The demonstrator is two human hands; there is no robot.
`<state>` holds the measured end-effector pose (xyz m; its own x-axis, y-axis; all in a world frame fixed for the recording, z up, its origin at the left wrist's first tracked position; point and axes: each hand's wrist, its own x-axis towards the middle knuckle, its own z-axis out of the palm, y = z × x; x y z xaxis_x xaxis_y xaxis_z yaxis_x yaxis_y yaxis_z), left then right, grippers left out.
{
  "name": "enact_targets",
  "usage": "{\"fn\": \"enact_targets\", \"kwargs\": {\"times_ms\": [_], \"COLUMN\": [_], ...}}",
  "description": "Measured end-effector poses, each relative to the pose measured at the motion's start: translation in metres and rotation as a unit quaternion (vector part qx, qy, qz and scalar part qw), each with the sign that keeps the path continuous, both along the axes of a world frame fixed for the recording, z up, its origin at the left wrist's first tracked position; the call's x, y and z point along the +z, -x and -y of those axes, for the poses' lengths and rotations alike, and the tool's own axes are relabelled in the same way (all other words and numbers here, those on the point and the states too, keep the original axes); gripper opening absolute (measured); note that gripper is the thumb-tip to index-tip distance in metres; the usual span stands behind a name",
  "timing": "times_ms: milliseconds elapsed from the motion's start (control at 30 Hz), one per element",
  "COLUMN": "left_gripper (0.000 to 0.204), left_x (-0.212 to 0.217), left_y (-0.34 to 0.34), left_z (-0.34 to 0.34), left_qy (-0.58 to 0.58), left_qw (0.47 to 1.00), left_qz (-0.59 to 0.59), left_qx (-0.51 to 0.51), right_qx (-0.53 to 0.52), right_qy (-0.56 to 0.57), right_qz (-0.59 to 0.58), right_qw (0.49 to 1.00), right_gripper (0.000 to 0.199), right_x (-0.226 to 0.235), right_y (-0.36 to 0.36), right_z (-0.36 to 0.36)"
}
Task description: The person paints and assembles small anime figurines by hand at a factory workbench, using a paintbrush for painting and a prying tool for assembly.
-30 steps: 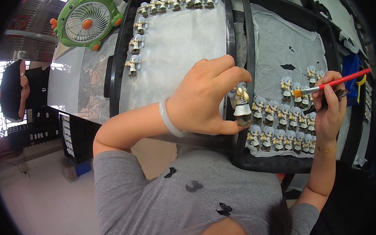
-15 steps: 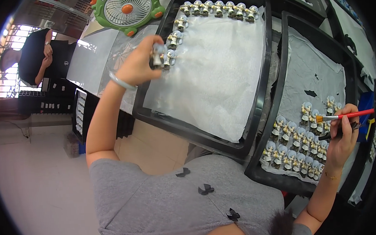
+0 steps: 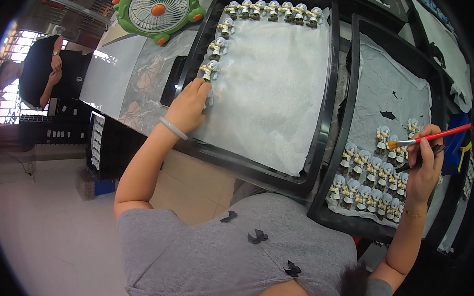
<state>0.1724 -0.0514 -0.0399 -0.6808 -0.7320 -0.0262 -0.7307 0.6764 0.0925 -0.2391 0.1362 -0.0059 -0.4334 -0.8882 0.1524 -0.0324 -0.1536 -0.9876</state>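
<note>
The right hand (image 3: 423, 165) is shut around a thin red paintbrush (image 3: 429, 137). The brush lies sideways, and its hairy tip points left over a bunch of small white and grey toy figures (image 3: 370, 181), standing just under that hand on crinkly white paper.

The left hand (image 3: 189, 103) reaches further away, with its fingers curled around one little figure on a big black plastic tray (image 3: 321, 122). More figures (image 3: 213, 47) stand in a line just past it. A green round fan (image 3: 157, 10) sits beyond them.
</note>
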Motion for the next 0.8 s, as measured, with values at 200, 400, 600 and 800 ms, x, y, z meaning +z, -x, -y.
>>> {"fn": "enact_targets", "kwargs": {"times_ms": [200, 400, 600, 800], "left_gripper": [0.033, 0.059, 0.07, 0.055], "left_x": [-0.012, 0.008, 0.082, 0.064], "left_y": [0.005, -0.002, 0.124, 0.299], "left_z": [0.006, 0.003, -0.012, -0.041], "left_qy": [0.091, 0.06, -0.034, -0.306], "left_qw": [0.995, 0.995, 0.978, 0.851], "left_qz": [0.022, 0.063, -0.128, -0.116], "left_qx": [-0.038, -0.048, -0.161, -0.41], "right_qx": [-0.014, -0.031, -0.134, -0.119], "right_qy": [-0.001, 0.08, 0.416, 0.07], "right_qz": [0.007, 0.097, 0.118, 0.196], "right_qw": [1.0, 0.992, 0.892, 0.971], "right_gripper": [0.012, 0.012, 0.011, 0.006], "right_x": [-0.001, 0.045, 0.122, 0.052], "right_y": [0.0, 0.024, 0.082, 0.044], "right_z": [0.0, -0.01, -0.113, -0.031]}}
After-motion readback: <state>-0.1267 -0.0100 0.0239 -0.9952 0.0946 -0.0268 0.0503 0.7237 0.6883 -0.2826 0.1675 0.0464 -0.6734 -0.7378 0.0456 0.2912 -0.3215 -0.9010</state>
